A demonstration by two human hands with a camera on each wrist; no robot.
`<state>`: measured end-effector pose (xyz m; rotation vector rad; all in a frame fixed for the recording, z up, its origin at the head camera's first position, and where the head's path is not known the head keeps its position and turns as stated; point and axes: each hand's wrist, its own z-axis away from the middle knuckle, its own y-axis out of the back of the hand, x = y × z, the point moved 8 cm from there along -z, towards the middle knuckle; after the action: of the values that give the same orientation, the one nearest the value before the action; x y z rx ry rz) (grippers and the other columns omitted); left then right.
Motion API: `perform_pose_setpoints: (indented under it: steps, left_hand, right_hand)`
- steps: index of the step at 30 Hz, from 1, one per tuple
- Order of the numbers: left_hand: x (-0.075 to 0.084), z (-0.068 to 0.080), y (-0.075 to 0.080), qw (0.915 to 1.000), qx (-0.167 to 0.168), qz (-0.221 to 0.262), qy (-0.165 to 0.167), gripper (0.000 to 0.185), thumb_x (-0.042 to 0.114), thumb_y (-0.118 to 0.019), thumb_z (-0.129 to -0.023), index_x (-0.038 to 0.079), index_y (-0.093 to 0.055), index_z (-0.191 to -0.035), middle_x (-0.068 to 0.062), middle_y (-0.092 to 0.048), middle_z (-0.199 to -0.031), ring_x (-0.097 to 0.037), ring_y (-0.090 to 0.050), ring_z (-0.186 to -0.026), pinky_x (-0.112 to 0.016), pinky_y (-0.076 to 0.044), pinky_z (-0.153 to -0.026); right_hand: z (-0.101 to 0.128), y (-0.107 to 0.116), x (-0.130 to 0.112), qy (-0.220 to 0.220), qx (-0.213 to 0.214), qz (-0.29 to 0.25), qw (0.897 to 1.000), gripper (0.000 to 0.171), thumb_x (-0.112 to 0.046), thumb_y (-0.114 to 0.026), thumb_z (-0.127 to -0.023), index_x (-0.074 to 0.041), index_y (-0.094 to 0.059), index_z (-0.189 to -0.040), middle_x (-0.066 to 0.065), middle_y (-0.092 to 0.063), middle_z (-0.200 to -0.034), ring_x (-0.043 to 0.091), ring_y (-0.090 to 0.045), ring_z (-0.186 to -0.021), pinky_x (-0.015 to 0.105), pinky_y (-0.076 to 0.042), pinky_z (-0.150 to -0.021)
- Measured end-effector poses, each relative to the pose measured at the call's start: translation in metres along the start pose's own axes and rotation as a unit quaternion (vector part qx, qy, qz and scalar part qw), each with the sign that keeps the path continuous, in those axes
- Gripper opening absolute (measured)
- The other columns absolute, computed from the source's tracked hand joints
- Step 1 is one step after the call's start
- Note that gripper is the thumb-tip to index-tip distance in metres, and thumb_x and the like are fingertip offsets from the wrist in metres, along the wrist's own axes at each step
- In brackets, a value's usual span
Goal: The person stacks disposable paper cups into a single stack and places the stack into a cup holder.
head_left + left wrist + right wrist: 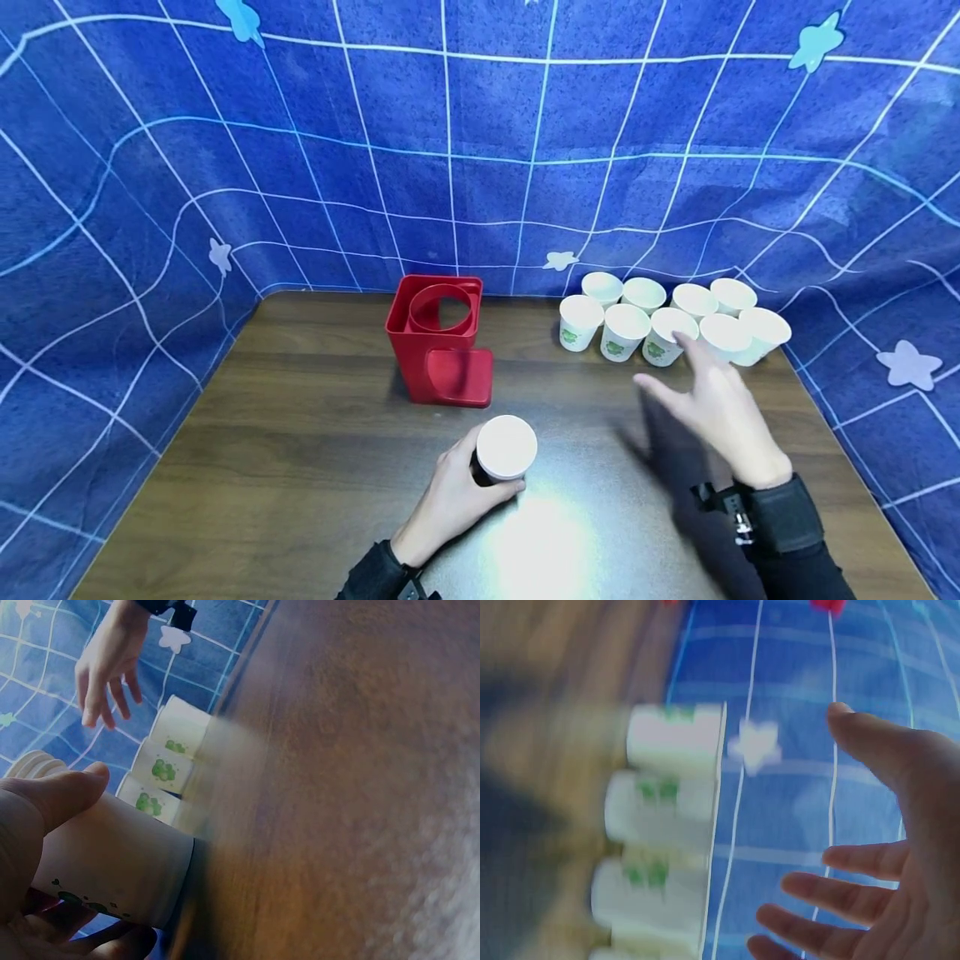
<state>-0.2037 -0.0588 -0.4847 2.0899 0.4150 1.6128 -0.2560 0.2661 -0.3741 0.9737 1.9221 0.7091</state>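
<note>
White paper cup (506,447) with a small green print stands upright on the dark wood-grain table (300,433), near the front edge, just in front of the red plastic cup holder (438,337). From my remote seat I note the left hand (450,500) curled around the cup's side, thumb along the wall in the left wrist view (112,859). Right hand (716,404) hovers above the table with fingers spread wide, holding nothing, palm just short of the cluster of white paper cups (660,321) at the back right; blurred, so I cannot tell whether a fingertip touches a rim. Right wrist view shows the same cups (667,847) stacked in frame, hand (885,862) apart from them. Blue grid-patterned cloth (150,167) surrounds the table.
</note>
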Motion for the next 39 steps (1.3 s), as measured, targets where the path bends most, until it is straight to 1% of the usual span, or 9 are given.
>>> perform_pose_setpoints:
  steps: [4,8,12,17,22,26,29,37,39]
  left_hand:
    - [0.0,-0.002,-0.001,1.0,0.002,-0.002,-0.007,0.079,0.036,-0.095,-0.071,0.021,-0.059,-0.139,0.005,-0.07,-0.127,-0.015,-0.066,-0.117,-0.046,-0.052,-0.1]
    - [0.0,-0.004,-0.002,0.9999,0.004,-0.005,-0.011,0.079,0.038,-0.095,-0.071,0.023,-0.059,-0.139,0.006,-0.07,-0.126,-0.014,-0.067,-0.116,-0.045,-0.053,-0.099]
    - [0.0,-0.005,-0.004,1.0,-0.004,-0.002,-0.006,0.078,0.039,-0.094,-0.071,0.023,-0.059,-0.139,0.006,-0.07,-0.126,-0.016,-0.067,-0.116,-0.049,-0.049,-0.1]
    - [0.0,-0.003,-0.006,0.9999,-0.013,-0.001,-0.003,0.079,0.04,-0.094,-0.072,0.02,-0.059,-0.139,0.004,-0.07,-0.126,-0.018,-0.066,-0.117,-0.052,-0.044,-0.1]
    - [0.0,-0.003,-0.005,0.9999,-0.013,0.0,-0.006,0.079,0.039,-0.094,-0.072,0.02,-0.058,-0.14,0.004,-0.07,-0.128,-0.017,-0.066,-0.117,-0.052,-0.046,-0.101]
    - [0.001,-0.002,-0.004,0.9999,-0.014,0.0,-0.009,0.079,0.037,-0.094,-0.072,0.02,-0.058,-0.14,0.005,-0.069,-0.129,-0.015,-0.066,-0.118,-0.049,-0.05,-0.101]
    - [0.001,-0.001,-0.003,0.9999,-0.014,0.005,-0.006,0.079,0.036,-0.094,-0.072,0.021,-0.058,-0.14,0.006,-0.069,-0.129,-0.014,-0.066,-0.117,-0.045,-0.053,-0.1]
    - [0.001,0.001,0.0,0.9999,-0.012,0.01,-0.002,0.078,0.034,-0.095,-0.072,0.02,-0.059,-0.14,0.006,-0.069,-0.128,-0.012,-0.066,-0.117,-0.042,-0.054,-0.101]
    - [0.001,0.001,0.0,0.9999,-0.015,0.008,0.0,0.078,0.035,-0.094,-0.072,0.02,-0.059,-0.14,0.005,-0.069,-0.128,-0.012,-0.066,-0.117,-0.042,-0.054,-0.1]
  right_hand:
    - [-0.011,0.02,0.031,-0.019,0.043,-0.008,0.999,0.078,-0.032,-0.088,-0.082,0.006,-0.053,-0.141,0.032,-0.059,-0.135,0.051,-0.056,-0.124,0.063,-0.042,-0.102]
    - [-0.021,0.034,0.061,-0.043,0.062,0.003,0.997,0.073,-0.03,-0.085,-0.084,0.008,-0.054,-0.138,0.034,-0.059,-0.133,0.051,-0.053,-0.125,0.063,-0.039,-0.102]
    - [-0.026,0.039,0.088,-0.07,0.054,0.02,0.996,0.074,-0.031,-0.08,-0.087,0.013,-0.051,-0.139,0.039,-0.055,-0.133,0.056,-0.048,-0.125,0.067,-0.036,-0.101]
    - [-0.028,0.039,0.112,-0.101,0.016,0.026,0.994,0.084,-0.038,-0.078,-0.09,0.015,-0.042,-0.146,0.045,-0.05,-0.134,0.059,-0.045,-0.125,0.07,-0.035,-0.101]
    - [-0.03,0.031,0.125,-0.114,-0.027,0.036,0.992,0.086,-0.043,-0.075,-0.091,0.014,-0.041,-0.145,0.043,-0.052,-0.132,0.059,-0.047,-0.122,0.07,-0.036,-0.098]
    - [-0.031,0.028,0.128,-0.109,-0.03,0.046,0.993,0.066,-0.042,-0.077,-0.09,0.008,-0.055,-0.128,0.032,-0.06,-0.114,0.052,-0.056,-0.105,0.064,-0.041,-0.082]
    - [-0.031,0.026,0.129,-0.107,-0.026,0.047,0.993,0.056,-0.04,-0.079,-0.089,0.004,-0.058,-0.117,0.027,-0.06,-0.107,0.048,-0.057,-0.097,0.06,-0.04,-0.074]
    - [-0.034,0.016,0.134,-0.097,-0.016,0.049,0.994,0.062,-0.034,-0.08,-0.087,0.012,-0.058,-0.122,0.033,-0.056,-0.123,0.051,-0.051,-0.11,0.066,-0.041,-0.084]
    - [-0.035,0.015,0.136,-0.099,-0.012,0.059,0.993,0.062,-0.034,-0.08,-0.086,0.012,-0.058,-0.122,0.033,-0.056,-0.125,0.051,-0.05,-0.112,0.068,-0.041,-0.083]
